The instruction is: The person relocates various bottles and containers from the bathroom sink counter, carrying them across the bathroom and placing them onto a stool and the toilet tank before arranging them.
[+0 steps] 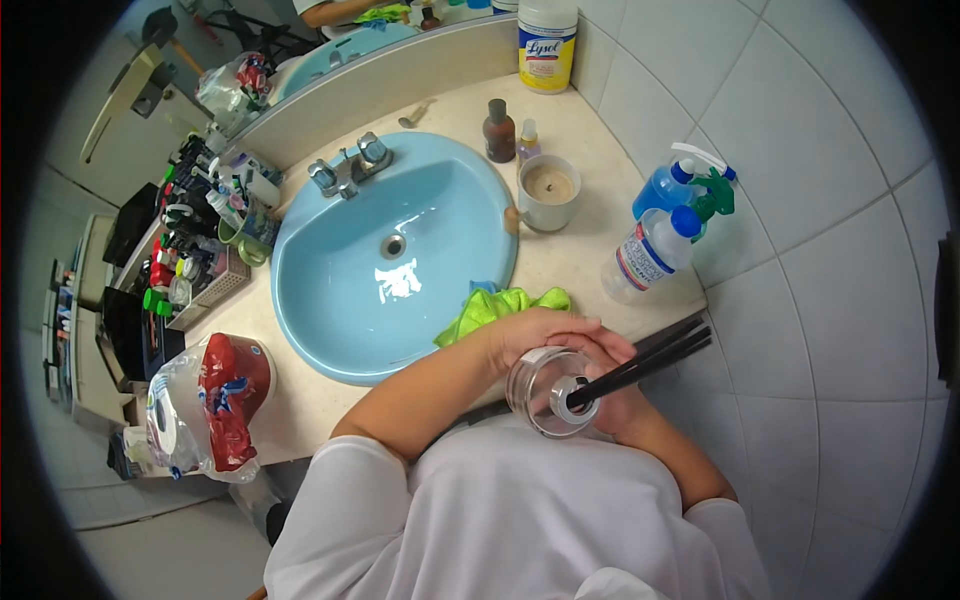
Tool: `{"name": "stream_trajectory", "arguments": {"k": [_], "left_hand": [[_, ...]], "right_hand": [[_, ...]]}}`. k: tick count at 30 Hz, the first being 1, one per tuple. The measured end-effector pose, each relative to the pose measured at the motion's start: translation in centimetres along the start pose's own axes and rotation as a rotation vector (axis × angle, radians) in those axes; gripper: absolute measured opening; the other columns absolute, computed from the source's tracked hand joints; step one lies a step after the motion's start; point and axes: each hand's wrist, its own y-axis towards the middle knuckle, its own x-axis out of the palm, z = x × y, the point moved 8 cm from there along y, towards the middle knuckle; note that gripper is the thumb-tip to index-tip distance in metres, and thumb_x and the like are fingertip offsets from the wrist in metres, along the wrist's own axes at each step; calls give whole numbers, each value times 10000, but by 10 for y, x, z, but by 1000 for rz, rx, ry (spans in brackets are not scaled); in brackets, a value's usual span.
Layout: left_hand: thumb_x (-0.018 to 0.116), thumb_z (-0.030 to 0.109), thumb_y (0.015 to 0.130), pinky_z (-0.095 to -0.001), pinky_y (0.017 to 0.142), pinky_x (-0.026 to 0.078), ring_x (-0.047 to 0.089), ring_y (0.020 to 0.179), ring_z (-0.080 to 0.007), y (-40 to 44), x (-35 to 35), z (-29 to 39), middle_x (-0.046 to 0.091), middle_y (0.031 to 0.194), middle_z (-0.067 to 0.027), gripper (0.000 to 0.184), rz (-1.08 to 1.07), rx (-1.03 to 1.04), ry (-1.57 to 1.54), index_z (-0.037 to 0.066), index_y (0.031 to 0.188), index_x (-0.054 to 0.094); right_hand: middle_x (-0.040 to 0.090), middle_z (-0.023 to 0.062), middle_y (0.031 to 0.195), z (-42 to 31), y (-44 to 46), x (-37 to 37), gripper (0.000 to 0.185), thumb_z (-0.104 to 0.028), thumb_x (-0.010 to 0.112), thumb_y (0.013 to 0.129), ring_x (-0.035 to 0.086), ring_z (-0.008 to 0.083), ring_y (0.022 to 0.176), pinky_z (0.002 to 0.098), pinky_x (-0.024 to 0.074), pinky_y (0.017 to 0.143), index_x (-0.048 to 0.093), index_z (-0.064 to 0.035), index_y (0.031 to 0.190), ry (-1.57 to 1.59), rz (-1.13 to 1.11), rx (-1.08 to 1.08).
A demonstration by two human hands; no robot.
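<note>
A clear glass reed diffuser (545, 412) is tilted in front of my chest, with several black reeds (650, 368) slanting out of its neck to the right. My right hand (622, 402) wraps around its right side, partly hidden by the bottle and reeds. Across the far side of the glass curves my left hand (550, 328), its fingers overlapping those of my right hand. Just beyond my left wrist, a bright green cloth (500, 308) lies bunched on the sink's rim and the counter, with a bit of blue beside it.
A blue sink (330, 270) with a faucet (350, 168) is set in the counter. To its right stand a candle (549, 195), a brown bottle (498, 132), a clear bottle (645, 255), spray bottles and Lysol wipes (547, 50). Plastic-wrapped rolls (225, 400) and a toiletries basket (215, 290) sit left.
</note>
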Motion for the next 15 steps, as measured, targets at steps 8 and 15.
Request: {"name": "stream_trajectory", "arguments": {"k": [8,15], "left_hand": [[534,315,796,-337,932,361,499,1026,-207,16,34,-36,515,1115,-155,439,-216,76,-290,-22,1071,474],[329,385,898,-341,920,363,485,1057,-209,-13,-32,-22,494,1171,-156,513,190,88,-336,-38,1169,437]], "right_hand": [[459,113,1156,-19,-17,7,507,-308,499,825,468,192,1072,323,363,924,358,-39,1231,-591,-69,-65],[530,123,1048,-4,-19,-13,512,-231,514,814,531,203,979,314,454,835,332,-16,1242,155,184,109]]}}
